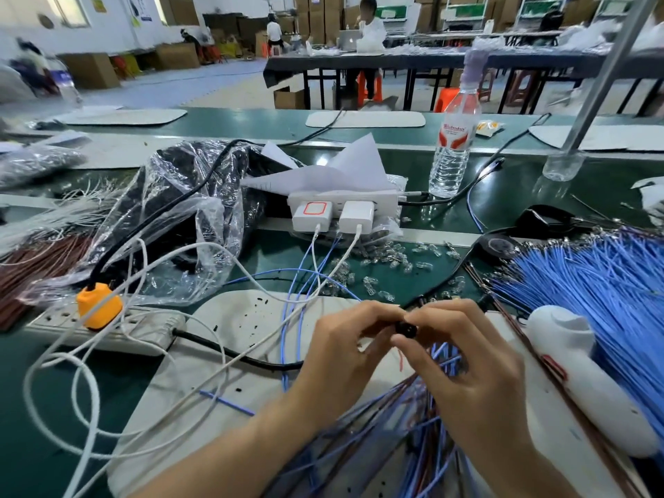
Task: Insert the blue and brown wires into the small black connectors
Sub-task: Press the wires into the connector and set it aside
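risk: half-seated or bent terminal if pushed off-axis; entry hidden by fingertips.
connector: small black connector over mat, near its far edge, pinched from both sides.
hands: left hand, right hand together, both clamped on connector.
wires: blue and brown wires trailing below hands across mat; which one is going in, cannot tell.

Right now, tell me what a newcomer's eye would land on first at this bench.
At bottom centre the left hand and right hand pinch a small black connector between them. A big fan of blue wires fills the right side, and a bright orange plug sits in the power strip at left.
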Action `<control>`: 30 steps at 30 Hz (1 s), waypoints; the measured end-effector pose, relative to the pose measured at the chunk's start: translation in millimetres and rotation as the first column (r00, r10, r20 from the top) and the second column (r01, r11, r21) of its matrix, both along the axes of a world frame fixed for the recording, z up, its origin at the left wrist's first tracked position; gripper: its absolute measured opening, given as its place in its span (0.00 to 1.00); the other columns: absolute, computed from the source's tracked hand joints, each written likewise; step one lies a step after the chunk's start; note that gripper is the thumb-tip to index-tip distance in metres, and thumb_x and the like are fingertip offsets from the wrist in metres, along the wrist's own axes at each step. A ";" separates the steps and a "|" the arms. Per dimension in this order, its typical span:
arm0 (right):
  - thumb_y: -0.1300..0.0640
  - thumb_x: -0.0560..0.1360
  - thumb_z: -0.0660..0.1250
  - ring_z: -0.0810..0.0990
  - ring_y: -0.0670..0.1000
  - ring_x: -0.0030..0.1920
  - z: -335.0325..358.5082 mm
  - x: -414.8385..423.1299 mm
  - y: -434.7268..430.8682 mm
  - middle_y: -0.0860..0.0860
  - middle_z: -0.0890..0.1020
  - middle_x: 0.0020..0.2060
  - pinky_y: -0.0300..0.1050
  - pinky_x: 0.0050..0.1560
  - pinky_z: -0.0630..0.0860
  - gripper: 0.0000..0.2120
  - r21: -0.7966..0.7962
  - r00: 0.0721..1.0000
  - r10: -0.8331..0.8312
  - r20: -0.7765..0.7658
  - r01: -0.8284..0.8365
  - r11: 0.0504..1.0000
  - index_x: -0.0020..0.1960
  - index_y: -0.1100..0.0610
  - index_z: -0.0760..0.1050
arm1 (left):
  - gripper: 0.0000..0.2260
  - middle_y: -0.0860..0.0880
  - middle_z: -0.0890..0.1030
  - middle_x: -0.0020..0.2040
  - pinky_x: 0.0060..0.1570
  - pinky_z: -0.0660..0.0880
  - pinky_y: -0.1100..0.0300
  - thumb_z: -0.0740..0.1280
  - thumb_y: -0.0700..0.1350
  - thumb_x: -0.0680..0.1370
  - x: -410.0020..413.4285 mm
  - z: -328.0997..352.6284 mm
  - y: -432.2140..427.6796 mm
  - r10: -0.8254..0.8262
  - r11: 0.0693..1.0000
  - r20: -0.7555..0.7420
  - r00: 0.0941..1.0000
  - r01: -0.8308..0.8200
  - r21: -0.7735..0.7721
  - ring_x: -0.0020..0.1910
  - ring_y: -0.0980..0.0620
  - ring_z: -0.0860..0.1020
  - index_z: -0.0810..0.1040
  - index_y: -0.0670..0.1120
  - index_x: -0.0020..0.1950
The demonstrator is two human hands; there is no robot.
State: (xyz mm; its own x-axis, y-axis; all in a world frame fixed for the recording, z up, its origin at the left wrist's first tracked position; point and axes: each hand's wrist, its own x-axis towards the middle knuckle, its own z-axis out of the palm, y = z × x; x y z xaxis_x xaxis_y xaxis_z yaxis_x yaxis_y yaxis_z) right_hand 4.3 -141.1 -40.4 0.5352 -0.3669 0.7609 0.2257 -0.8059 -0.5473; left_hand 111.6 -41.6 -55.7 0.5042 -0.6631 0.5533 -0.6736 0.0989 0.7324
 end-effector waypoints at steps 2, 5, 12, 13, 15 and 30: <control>0.58 0.69 0.72 0.79 0.43 0.40 -1.3 -0.4 -1.5 0.50 0.79 0.40 0.37 0.42 0.76 0.08 0.049 1.000 0.002 -0.018 -0.001 0.999 0.46 0.60 0.79 | 0.06 0.47 0.84 0.45 0.45 0.77 0.63 0.68 0.36 0.76 3.5 -0.4 -0.2 0.015 1.000 -0.029 0.999 -0.016 -0.012 0.43 0.54 0.82 0.81 0.38 0.51; 0.58 0.69 0.72 0.79 0.43 0.40 -2.0 0.8 -2.2 0.49 0.79 0.40 0.37 0.42 0.77 0.08 0.079 0.999 0.018 -0.038 -0.015 0.997 0.46 0.60 0.79 | 0.06 0.47 0.84 0.46 0.46 0.78 0.61 0.68 0.35 0.75 4.8 -0.8 -1.0 0.009 1.000 -0.040 0.999 -0.010 -0.018 0.44 0.53 0.82 0.82 0.38 0.51; 0.58 0.70 0.72 0.79 0.43 0.40 -2.5 -0.5 -2.9 0.49 0.79 0.40 0.38 0.42 0.77 0.07 0.062 0.997 0.018 -0.074 -0.014 0.998 0.46 0.61 0.79 | 0.06 0.46 0.83 0.45 0.44 0.78 0.52 0.69 0.34 0.74 4.8 -1.1 -0.7 -0.005 1.000 -0.042 0.999 0.004 -0.028 0.44 0.50 0.82 0.82 0.37 0.50; 0.58 0.70 0.72 0.79 0.43 0.40 -3.2 -0.3 -2.6 0.49 0.79 0.40 0.38 0.42 0.77 0.07 0.063 0.997 0.017 -0.075 -0.012 0.998 0.46 0.61 0.79 | 0.06 0.45 0.83 0.45 0.44 0.78 0.51 0.69 0.34 0.74 4.6 -2.0 -0.6 -0.007 1.000 -0.046 0.999 0.006 -0.030 0.44 0.49 0.82 0.82 0.37 0.50; 0.59 0.70 0.72 0.79 0.43 0.40 -4.2 0.2 -3.4 0.49 0.79 0.40 0.38 0.42 0.77 0.07 0.064 0.997 0.018 -0.074 -0.013 0.998 0.46 0.60 0.79 | 0.06 0.46 0.84 0.45 0.43 0.78 0.50 0.69 0.36 0.74 3.7 -2.2 -1.2 -0.005 1.000 -0.050 0.999 0.004 -0.028 0.44 0.49 0.82 0.82 0.37 0.49; 0.64 0.69 0.71 0.80 0.45 0.44 -4.6 1.5 -3.4 0.48 0.79 0.44 0.38 0.45 0.77 0.11 0.086 0.995 0.067 -0.076 -0.060 0.994 0.51 0.58 0.80 | 0.04 0.44 0.83 0.46 0.45 0.80 0.51 0.67 0.34 0.75 3.2 -6.0 -2.4 -0.006 1.000 -0.091 0.996 0.005 -0.015 0.44 0.50 0.83 0.80 0.37 0.48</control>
